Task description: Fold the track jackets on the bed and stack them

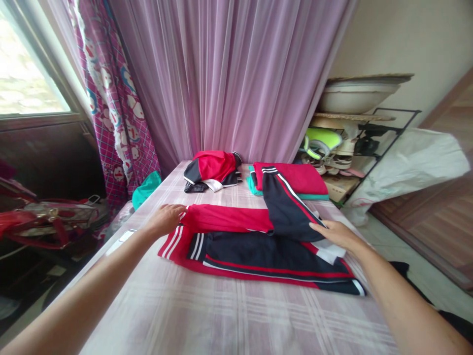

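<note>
Got a red-and-dark striped garment (254, 249) laid out at the centre of the clock, on a plaid cover (258, 323). Pinching a dark sleeve (290, 209) by its edge with the fingers of the right hand (337, 235) around 3 o'clock, with its striped cuff (269, 170) up toward 1. Resting the left hand (165, 220) near 10 on the end of a red strip (229, 217); can't tell if actually gripped there or just touched. Could go sideways easily tbh: might drag the layers underneath askew by tugging too hard on the right. Could also muss up the folded stack (299, 178) at 1 o'clock by snagging it with that overlapping cuff. Might end up with creases from uneven tension, too. Watch out for the crumpled heap (216, 167) at 11, close enough to bump with a wide swing.
</note>
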